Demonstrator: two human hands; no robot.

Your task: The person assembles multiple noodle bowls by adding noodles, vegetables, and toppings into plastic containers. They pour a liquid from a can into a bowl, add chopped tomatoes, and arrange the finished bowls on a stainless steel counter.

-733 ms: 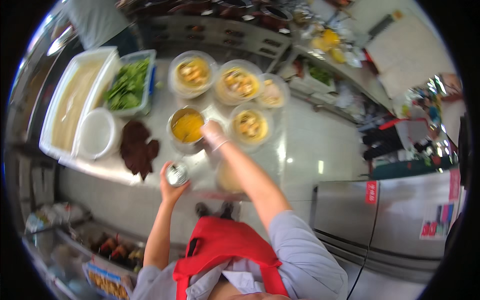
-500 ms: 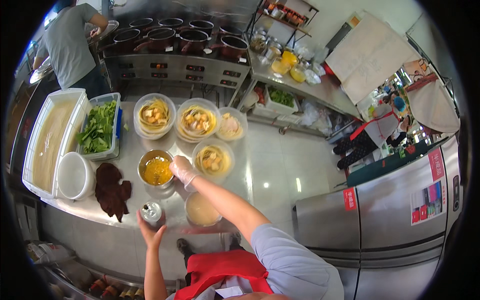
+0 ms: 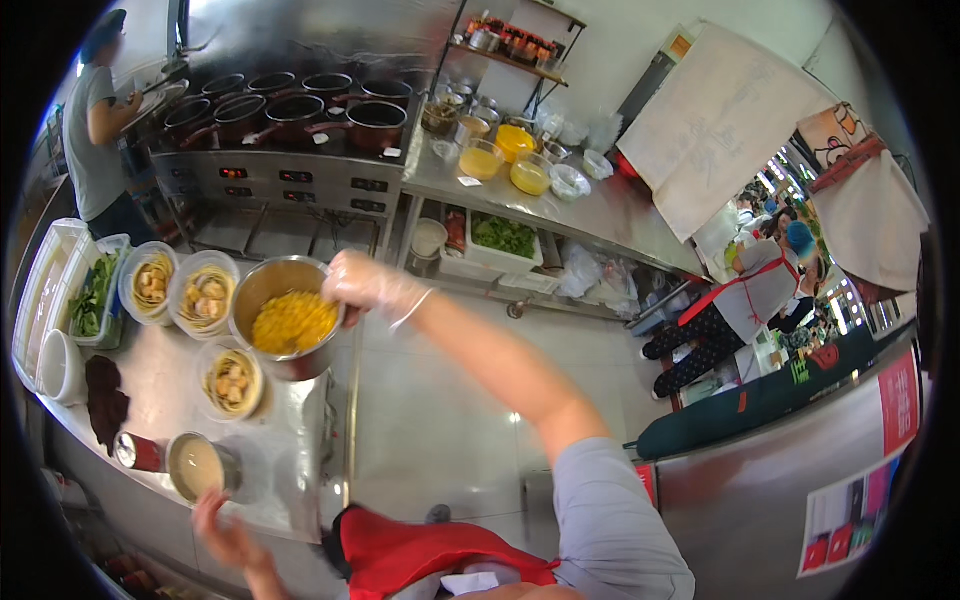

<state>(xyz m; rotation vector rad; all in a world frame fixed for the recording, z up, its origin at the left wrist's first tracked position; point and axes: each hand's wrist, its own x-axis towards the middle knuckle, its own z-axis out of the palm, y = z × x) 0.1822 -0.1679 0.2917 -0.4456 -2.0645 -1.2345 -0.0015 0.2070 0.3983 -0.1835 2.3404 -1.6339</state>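
Note:
My right hand (image 3: 365,285), in a clear plastic glove, grips the rim of a steel pot (image 3: 308,364) and holds it above the table's right edge. Yellow pieces (image 3: 292,322) that look like corn kernels lie inside. My left hand (image 3: 230,535) is bare and slightly blurred, its fingers apart and nothing in them. It is just in front of a tub of pale liquid (image 3: 200,464), with a red can (image 3: 140,452) to that tub's left. Clear bowls of noodles topped with pale cubes (image 3: 152,282) (image 3: 208,296) (image 3: 231,382) stand left of the pot.
The steel table (image 3: 275,470) also bears a tub of leafy greens (image 3: 92,298), a white container (image 3: 62,368) and a dark brown cloth (image 3: 104,400). Beyond are a stove with several pots (image 3: 376,125) and a counter (image 3: 590,205). One co-worker (image 3: 95,150) stands far left, another (image 3: 745,285) at right.
My right hand has lifted the pot off the table and carried it toward the right. My left hand has let go of the can and moved nearer me. The view has swung right.

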